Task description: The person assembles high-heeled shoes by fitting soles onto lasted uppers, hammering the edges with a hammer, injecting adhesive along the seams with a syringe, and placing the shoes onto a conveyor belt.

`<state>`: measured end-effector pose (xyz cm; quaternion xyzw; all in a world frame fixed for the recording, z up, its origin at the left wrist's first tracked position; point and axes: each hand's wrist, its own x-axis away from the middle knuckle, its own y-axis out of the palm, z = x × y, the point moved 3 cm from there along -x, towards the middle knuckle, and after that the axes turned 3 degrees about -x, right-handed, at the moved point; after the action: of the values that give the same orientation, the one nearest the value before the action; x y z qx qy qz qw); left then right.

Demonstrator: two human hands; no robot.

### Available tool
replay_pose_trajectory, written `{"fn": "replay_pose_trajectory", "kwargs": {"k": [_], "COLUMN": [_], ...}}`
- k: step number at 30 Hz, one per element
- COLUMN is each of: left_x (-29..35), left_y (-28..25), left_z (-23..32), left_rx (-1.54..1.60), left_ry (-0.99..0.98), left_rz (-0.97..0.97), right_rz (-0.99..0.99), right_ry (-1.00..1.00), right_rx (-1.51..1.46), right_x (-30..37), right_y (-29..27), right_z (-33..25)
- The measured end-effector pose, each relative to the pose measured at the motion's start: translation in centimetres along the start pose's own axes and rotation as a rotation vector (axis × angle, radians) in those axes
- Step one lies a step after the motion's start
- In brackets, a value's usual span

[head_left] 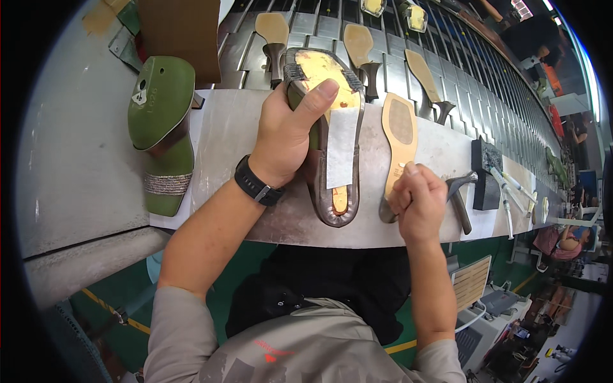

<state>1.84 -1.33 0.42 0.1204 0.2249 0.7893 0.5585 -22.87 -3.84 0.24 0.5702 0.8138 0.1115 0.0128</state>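
My left hand (284,131) is wrapped round a shoe on a last (348,159), bottom side up, its thumb pressed on the forepart. The shoe has a dark brown leather edge, a yellowish rough bottom and a pale grey strip (342,143) along its middle. Fingers curled, my right hand (419,201) is closed over the lower part of a tan insole (400,127) on the bench. A small white bit shows at its fingertips; what they hold, if anything, I cannot make out. Just right of this hand lies a hammer (461,198).
At left lies a green shoe last (163,102) with a glittery strap (168,184). Several tan soles with dark heels, one a heeled sole (359,48), lie on the slatted metal conveyor (319,25). A black block (486,172) and white pen-like tools (507,195) are at right.
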Motion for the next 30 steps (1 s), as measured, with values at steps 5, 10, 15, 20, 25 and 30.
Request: {"fn": "replay_pose_trajectory", "kwargs": {"k": [5, 10, 15, 20, 25, 30], "left_x": [0.0, 0.0, -0.2, -0.2, 0.0, -0.4], "left_y": [0.2, 0.3, -0.4, -0.5, -0.9, -1.2], "left_z": [0.2, 0.0, -0.4, -0.5, -0.6, -0.7], "left_rx": [-0.118, -0.138, -0.146, -0.061, -0.091, -0.038], "left_ry": [0.083, 0.114, 0.079, 0.007, -0.1, -0.151], "left_rz": [0.034, 0.053, 0.024, 0.067, 0.098, 0.068], "right_rz": [-0.013, -0.022, -0.044, -0.051, -0.052, -0.012], "right_ry": [-0.172, -0.034, -0.019, -0.015, -0.001, 0.006], "right_rx": [0.102, 0.026, 0.024, 0.031, 0.096, 0.077], "right_x": [1.0, 0.4, 0.3, 0.3, 0.4, 0.3], "right_y": [-1.1, -1.5, -1.5, -1.8, -1.7, -1.0], "right_z": [-0.5, 0.4, 0.5, 0.6, 0.8, 0.4]}}
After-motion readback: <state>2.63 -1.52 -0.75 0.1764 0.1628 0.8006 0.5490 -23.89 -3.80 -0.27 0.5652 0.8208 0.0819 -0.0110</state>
